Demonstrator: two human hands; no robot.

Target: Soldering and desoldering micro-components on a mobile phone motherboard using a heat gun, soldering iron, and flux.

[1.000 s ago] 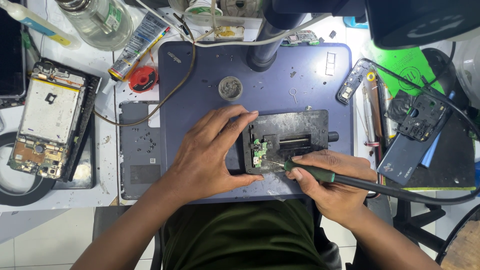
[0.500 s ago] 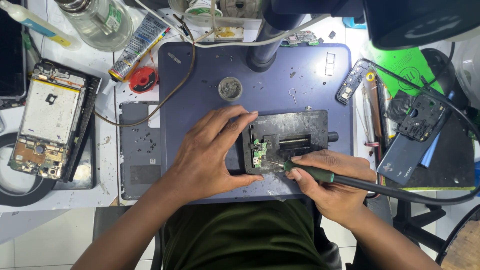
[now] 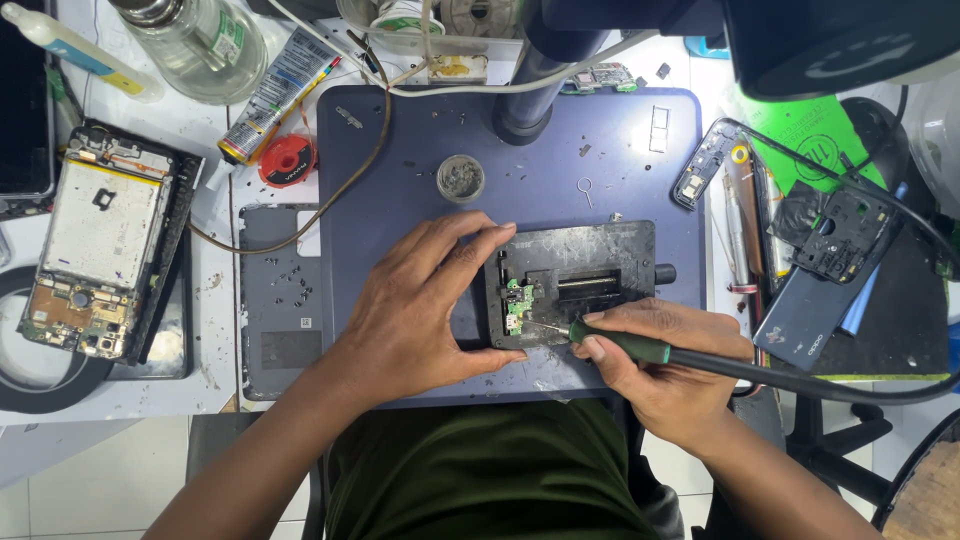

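Your left hand point(image 3: 420, 310) braces the black metal holder point(image 3: 575, 280), right hand point(image 3: 655, 370) grips the green-handled soldering iron point(image 3: 620, 345); a slip could scorch the small green circuit board point(image 3: 518, 305).

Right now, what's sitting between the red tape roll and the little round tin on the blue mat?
In the head view, a brown cable curves across between the red tape roll and the round tin; otherwise bare blue mat.

The blue mat point(image 3: 420, 150) is mostly bare at upper centre, except a small round tin point(image 3: 461, 178) and a dark post point(image 3: 527, 95). At left, an opened phone point(image 3: 100, 250), tube point(image 3: 280, 95) and brown cable point(image 3: 340, 195) crowd the passage.
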